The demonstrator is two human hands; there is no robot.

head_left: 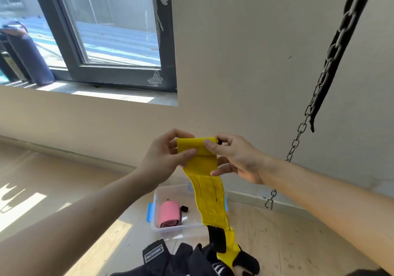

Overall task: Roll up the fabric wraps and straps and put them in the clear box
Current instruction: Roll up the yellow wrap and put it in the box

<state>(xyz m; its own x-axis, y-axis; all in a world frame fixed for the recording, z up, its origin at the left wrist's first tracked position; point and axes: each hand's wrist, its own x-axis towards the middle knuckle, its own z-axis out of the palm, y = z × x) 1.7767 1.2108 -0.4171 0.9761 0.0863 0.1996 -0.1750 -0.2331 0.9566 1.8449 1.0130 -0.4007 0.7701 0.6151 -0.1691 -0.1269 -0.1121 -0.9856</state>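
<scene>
Head view: at mid-frame the left hand (168, 155) and right hand (235, 158) both pinch the rolled top end of a yellow fabric wrap (205, 188), thumbs on the near face and fingers curled behind, holding the roll level in the air between them. The wrap's loose length hangs down the centre of the frame and ends in a black fastening tab (216, 238), which trails onto a heap of black straps (181, 258) at the bottom edge. Behind the hanging length, in the lower centre, the clear box (155, 201) sits on the pale wood floor (287, 233) with blue clips on its sides. Inside it lies a rolled pink wrap (168, 214), a small black end piece just beside it. On the right, a steel chain (319, 79) slants down from the upper right corner to a snap hook near the floor, and a black hanging strap (341, 41) runs alongside its upper part. A dark-framed window (106, 30) fills the upper left of the frame, set in a beige wall (245, 62)
</scene>
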